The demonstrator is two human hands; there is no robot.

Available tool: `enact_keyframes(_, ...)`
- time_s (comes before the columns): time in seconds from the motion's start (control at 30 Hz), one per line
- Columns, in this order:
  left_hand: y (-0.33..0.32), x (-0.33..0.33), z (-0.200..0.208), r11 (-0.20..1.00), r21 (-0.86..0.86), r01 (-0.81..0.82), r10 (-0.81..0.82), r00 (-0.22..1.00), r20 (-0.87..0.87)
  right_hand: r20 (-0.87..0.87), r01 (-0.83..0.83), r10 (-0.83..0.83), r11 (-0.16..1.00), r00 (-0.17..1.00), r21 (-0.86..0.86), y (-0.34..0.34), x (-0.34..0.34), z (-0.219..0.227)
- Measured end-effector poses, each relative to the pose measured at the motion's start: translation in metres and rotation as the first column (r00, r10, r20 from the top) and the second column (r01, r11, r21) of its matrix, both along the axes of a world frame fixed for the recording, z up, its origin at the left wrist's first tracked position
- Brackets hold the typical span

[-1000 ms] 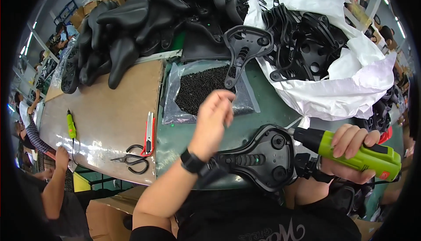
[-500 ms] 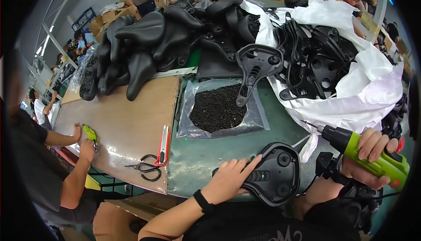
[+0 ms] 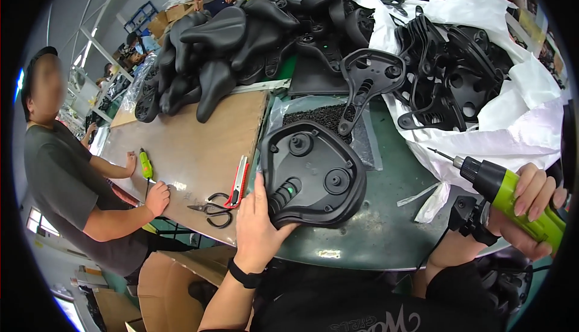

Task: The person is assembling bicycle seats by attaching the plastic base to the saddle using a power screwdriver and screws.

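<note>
My left hand (image 3: 259,226) grips a black bicycle saddle (image 3: 316,166) by its narrow end, with the underside turned up. The saddle is lifted over the green table and partly covers the bag of black screws (image 3: 313,116). In my right hand (image 3: 534,202) is a green and black electric screwdriver (image 3: 497,184), its bit pointing up and left, apart from the saddle. Beyond the screws, a black plastic saddle base (image 3: 374,75) leans against a white sack (image 3: 512,130) filled with more such bases.
Black saddles (image 3: 217,36) are piled at the far left. Scissors (image 3: 214,210) and a red box cutter (image 3: 239,181) lie on the brown board (image 3: 181,151). At the left a co-worker (image 3: 72,187) stands with hands near another green screwdriver (image 3: 146,164). A cardboard box (image 3: 169,296) sits below.
My left hand has raised the saddle from the table's near edge, moving it left and away from me. The screwdriver stays in my right hand. The view has shifted, showing more of the co-worker.
</note>
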State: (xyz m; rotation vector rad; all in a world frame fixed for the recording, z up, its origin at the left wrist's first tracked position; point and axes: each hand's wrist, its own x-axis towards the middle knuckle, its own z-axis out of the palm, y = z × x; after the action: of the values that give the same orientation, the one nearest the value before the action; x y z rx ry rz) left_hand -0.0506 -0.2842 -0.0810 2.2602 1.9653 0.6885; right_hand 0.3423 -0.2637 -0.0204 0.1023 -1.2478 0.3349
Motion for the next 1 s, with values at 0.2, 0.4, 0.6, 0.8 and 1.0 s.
enact_keyframes(0.2,-0.028,-0.001,0.016,0.983,0.109,-0.149,0.158,0.984,-0.077,-0.053,-0.117,0.117,0.993,0.992,-0.001,-0.001,0.011,-0.003)
enact_keyframes(0.4,-0.063,-0.027,0.006,0.924,0.273,-0.270,0.245,0.962,0.120,-0.100,-0.175,0.176,0.984,0.979,0.024,0.003,0.016,-0.006)
enact_keyframes(0.6,-0.165,-0.095,-0.022,0.526,0.043,-0.850,0.312,0.239,0.920,-0.145,-0.187,0.197,0.979,0.970,0.081,-0.006,0.013,0.002)
enact_keyframes(0.8,-0.249,-0.131,-0.012,0.307,-0.146,-0.941,-0.186,-0.210,0.960,-0.124,-0.174,0.190,0.976,0.974,0.128,-0.015,0.008,0.020)
enact_keyframes(1.0,-0.214,-0.131,0.012,0.666,-0.087,-0.741,-0.009,-0.124,0.992,-0.123,-0.163,0.184,0.973,0.975,0.163,-0.024,0.012,0.022)
